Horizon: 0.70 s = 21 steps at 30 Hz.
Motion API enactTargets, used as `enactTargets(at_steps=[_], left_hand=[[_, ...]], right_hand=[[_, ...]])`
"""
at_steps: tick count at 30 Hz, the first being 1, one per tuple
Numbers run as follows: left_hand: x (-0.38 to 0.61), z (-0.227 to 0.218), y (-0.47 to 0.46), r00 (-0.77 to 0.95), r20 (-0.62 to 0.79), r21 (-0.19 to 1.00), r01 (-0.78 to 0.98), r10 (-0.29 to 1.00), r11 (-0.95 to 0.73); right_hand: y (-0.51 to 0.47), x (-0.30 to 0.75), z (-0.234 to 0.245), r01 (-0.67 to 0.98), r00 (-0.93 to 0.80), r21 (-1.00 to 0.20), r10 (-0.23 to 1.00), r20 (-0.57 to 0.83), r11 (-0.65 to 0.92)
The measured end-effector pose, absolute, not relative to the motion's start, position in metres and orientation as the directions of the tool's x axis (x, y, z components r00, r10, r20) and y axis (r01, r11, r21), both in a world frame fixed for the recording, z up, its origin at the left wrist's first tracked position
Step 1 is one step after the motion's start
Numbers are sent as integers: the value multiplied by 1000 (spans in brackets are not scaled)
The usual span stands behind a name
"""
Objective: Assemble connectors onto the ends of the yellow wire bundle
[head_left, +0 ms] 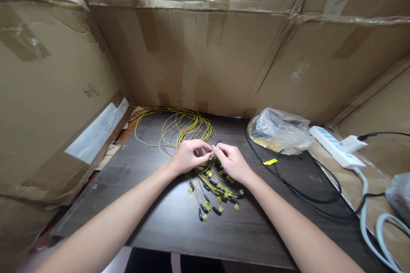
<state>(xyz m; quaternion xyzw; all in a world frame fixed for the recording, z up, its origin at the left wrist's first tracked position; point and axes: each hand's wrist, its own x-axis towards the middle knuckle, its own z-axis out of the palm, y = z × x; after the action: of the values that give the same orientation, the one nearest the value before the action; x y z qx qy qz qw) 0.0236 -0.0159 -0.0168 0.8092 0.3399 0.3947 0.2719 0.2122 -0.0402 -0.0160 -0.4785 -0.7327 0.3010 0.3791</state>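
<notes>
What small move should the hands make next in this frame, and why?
Probably a slight fingertip adjustment by the right hand, with the left hand held steady. Their fingertips come together at a small piece, mostly hidden; loose yellow wires spread beyond, and black-and-yellow wire ends crowd the near side, so a larger move might snag them.

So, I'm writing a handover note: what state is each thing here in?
Left hand: pinching a small piece, partly hidden
Right hand: pinched at the same piece
Yellow wires: loosely looped beyond the hands
Connectors: scattered on the near side
Plastic bag: crumpled
Power strip: adapter plugged in
Black cable: loosely looped, yellow tag attached
Paper sheet: on cardboard wall
</notes>
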Motion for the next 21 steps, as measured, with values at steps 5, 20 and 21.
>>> enactTargets(at_steps=[5, 20, 21], left_hand=[[24, -16, -16, 435, 442, 724, 344, 785, -598], [23, -17, -16, 457, 438, 703, 363, 774, -612], [23, -17, -15, 459, 438, 703, 361, 773, -613]], right_hand=[[-41, 212, -15, 449, -237, -816, 929, 284, 364], [-41, 213, -15, 417, -225, -844, 938, 262, 336], [-41, 213, -15, 416, -226, -845, 938, 261, 336]])
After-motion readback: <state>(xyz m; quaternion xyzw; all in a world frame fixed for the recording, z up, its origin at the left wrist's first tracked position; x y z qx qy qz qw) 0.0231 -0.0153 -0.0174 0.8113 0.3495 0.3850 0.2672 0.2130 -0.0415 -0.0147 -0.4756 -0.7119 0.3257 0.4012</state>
